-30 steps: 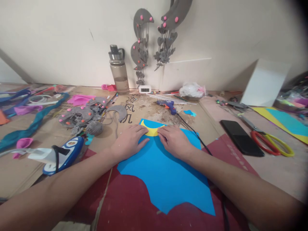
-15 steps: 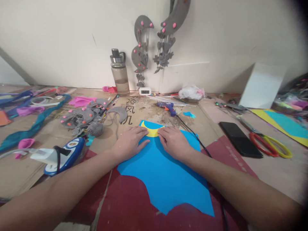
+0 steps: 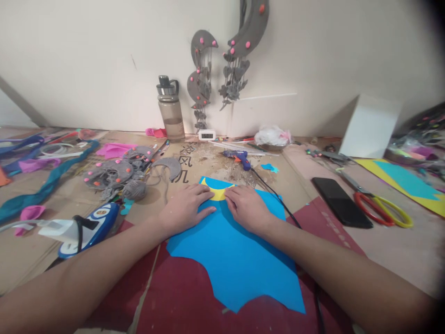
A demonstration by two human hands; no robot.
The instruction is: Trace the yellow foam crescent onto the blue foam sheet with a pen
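A yellow crescent (image 3: 218,194) lies on the top part of a blue sheet (image 3: 239,260) with cut, curved edges. My left hand (image 3: 186,208) rests on the sheet, its fingertips pressing the crescent's left end and its thumb apart from the fingers. From the other side, my right hand (image 3: 247,208) presses the crescent's right end with its fingers bent and close together. Both palms face down, and the crescent's outer tips are partly covered by the fingers.
Beyond the sheet lies a blue glue gun (image 3: 239,158), its cord running past my right arm. Right are a black phone (image 3: 341,202) and scissors (image 3: 382,208). Left are a power strip (image 3: 100,227) and grey felt pieces (image 3: 113,174). A bottle (image 3: 171,113) stands behind.
The whole view has shifted slightly, with the background a little lower and to the left. Both hands stay on the crescent in nearly the same pose.
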